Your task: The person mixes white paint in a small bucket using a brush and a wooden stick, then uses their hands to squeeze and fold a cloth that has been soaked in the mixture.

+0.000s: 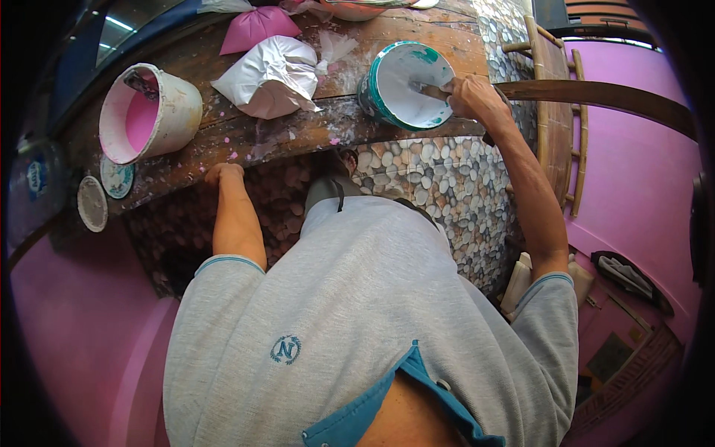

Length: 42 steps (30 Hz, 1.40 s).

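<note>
Counter [450,33]: wood, worn, rough, paint-spattered. Teal-rimmed bucket [376,98], 1 o'clock: plastic, smooth, paint-smeared. Pale bucket [180,112], 10 o'clock: plastic, matt, stained. White bag [272,71], 11 o'clock: thin plastic, glossy, creased. Shirt [357,290], 6 o'clock: knit cloth, matt.

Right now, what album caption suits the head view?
The right hand holds a greyish tool inside a round teal-rimmed bucket; the left hand at the edge of a spattered wooden table.
</note>
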Each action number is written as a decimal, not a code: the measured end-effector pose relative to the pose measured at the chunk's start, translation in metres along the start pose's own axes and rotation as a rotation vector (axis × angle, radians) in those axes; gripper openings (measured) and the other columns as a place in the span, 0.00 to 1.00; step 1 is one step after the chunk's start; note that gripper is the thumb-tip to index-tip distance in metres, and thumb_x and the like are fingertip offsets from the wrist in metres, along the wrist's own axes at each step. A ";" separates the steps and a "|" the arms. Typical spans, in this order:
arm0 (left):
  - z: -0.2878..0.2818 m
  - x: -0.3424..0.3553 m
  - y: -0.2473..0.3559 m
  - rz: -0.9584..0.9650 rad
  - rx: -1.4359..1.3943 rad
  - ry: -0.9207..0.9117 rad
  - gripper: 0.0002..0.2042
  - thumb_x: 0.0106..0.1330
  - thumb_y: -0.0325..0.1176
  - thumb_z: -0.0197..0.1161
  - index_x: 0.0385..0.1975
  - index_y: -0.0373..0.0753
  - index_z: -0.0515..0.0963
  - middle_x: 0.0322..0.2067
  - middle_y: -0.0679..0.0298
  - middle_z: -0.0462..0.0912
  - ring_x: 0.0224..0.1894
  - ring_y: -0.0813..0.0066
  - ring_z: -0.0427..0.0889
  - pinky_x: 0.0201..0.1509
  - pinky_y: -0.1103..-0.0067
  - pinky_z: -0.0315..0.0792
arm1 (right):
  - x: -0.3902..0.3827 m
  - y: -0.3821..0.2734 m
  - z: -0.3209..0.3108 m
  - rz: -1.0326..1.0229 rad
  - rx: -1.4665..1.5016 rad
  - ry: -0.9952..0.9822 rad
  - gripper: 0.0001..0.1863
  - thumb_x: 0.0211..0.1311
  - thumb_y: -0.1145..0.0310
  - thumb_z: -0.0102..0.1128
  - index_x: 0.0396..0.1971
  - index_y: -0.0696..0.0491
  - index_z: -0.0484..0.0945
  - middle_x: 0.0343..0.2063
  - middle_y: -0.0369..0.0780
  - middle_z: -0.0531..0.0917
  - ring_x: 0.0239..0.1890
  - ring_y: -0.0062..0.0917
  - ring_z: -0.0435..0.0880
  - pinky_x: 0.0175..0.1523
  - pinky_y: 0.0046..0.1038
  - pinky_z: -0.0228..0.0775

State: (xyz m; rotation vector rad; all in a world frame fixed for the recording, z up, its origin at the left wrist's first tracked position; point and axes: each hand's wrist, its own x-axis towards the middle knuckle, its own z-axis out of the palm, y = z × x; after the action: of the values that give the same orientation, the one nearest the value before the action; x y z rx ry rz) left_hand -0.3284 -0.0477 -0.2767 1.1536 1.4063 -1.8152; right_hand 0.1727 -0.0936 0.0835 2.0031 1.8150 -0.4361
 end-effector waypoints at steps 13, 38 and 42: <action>-0.005 -0.049 -0.003 -0.018 -0.015 0.162 0.16 0.68 0.45 0.44 0.48 0.57 0.77 0.52 0.77 0.76 0.56 0.79 0.71 0.55 0.63 0.63 | 0.001 -0.047 -0.004 -0.054 0.102 -0.034 0.17 0.60 0.66 0.43 0.41 0.55 0.81 0.37 0.52 0.82 0.41 0.42 0.82 0.48 0.38 0.73; 0.004 0.016 0.002 -0.046 -0.040 -0.063 0.17 0.68 0.45 0.40 0.49 0.55 0.75 0.54 0.76 0.75 0.57 0.79 0.70 0.61 0.66 0.60 | 0.000 -0.025 0.003 0.025 0.013 -0.090 0.19 0.56 0.64 0.51 0.47 0.53 0.80 0.38 0.53 0.82 0.40 0.41 0.83 0.48 0.37 0.73; -0.004 -0.006 0.005 -0.034 -0.086 -0.031 0.16 0.67 0.44 0.42 0.46 0.53 0.76 0.50 0.74 0.78 0.54 0.80 0.73 0.59 0.68 0.63 | -0.009 -0.036 -0.010 -0.051 0.027 -0.229 0.20 0.57 0.64 0.50 0.49 0.53 0.78 0.38 0.53 0.82 0.40 0.42 0.83 0.49 0.36 0.74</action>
State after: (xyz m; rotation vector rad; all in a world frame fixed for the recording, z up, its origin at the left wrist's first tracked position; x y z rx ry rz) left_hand -0.3208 -0.0461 -0.2740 1.0598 1.4788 -1.7702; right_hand 0.1360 -0.0943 0.0932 1.8424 1.7288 -0.6796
